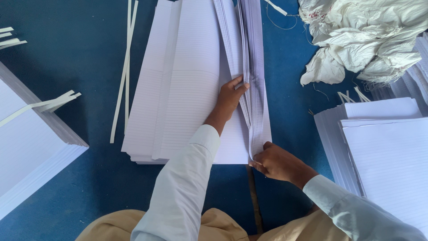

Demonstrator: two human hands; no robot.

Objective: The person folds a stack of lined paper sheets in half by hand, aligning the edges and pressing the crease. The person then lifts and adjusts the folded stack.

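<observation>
Sheaf of ruled sheets (pixel 252 85) stood on edge atop paper stack (pixel 178 89), long axis running away from person; left hand (pixel 230 97) flat against its side; right hand (pixel 278 162) pinched near corner — fingers clamped.

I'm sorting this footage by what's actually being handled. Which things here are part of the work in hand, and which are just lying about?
In hand:
- left hand flat on the lined sheets
- right hand pinching the lifted bundle of sheets at its near edge

Lying about:
- paper stack at left
- paper stacks at right
- crumpled white sack
- loose paper strips
- blue floor cover
</observation>
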